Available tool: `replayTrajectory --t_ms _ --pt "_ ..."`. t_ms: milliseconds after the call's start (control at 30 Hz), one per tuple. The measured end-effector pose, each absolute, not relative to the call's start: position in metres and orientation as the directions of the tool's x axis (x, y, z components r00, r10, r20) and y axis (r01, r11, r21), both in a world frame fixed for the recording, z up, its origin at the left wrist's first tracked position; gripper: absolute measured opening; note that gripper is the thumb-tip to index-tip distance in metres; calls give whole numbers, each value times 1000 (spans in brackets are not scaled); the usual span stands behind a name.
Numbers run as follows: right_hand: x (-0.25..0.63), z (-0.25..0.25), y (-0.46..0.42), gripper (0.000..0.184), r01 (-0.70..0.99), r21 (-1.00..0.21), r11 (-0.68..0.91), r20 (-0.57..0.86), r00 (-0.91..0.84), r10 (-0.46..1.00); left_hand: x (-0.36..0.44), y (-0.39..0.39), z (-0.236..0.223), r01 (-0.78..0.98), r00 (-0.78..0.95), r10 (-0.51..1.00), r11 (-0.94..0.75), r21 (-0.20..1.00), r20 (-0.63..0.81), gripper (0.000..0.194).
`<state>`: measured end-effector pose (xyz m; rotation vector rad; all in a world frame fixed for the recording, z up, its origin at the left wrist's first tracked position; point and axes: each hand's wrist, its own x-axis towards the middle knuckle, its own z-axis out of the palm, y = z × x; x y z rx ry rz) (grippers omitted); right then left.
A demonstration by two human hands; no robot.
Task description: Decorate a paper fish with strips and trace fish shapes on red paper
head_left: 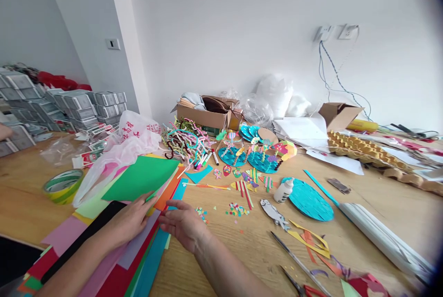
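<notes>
Left hand [136,218] on coloured sheets [143,177], grip unclear, right hand [185,225] loosely open; from them, I judge decorated discs [259,164] at two o'clock done, bare disc [313,202] at three pending.

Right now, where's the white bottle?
Head view, right of centre: the white bottle is at the left edge of the large blue disc, beyond the grey cutout.

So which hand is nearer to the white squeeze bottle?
Right. The right hand is at the right edge of the colored paper stack, left of the white squeeze bottle. The left hand is farther left, over the stack.
</notes>
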<state>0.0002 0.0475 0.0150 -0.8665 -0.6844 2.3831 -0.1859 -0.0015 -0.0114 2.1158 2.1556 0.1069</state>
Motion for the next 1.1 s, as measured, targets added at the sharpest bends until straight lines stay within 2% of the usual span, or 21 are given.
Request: replayTrajectory --t_ms 167,367,667,833,1100 --pt "5 16 49 42 -287 -621 -729 -415 -669 617 -181 6 -7 993 -70 994 78 92 -85 67" --pt "11 14 47 47 -283 -629 -724 -412 -669 619 -169 11 3 995 -88 990 92 33 -113 71" --pt "15 15 50 43 -303 -630 -715 -419 -643 641 -163 13 5 978 -200 979 195 -76 -52 51" --pt "3 16 51 45 -315 -613 -725 -424 -643 638 -160 15 8 970 -232 972 228 -86 -34 36" --pt "-6 16 51 49 -310 -602 -736 -456 -624 635 -165 14 11 983 -178 982 175 -59 -66 37"
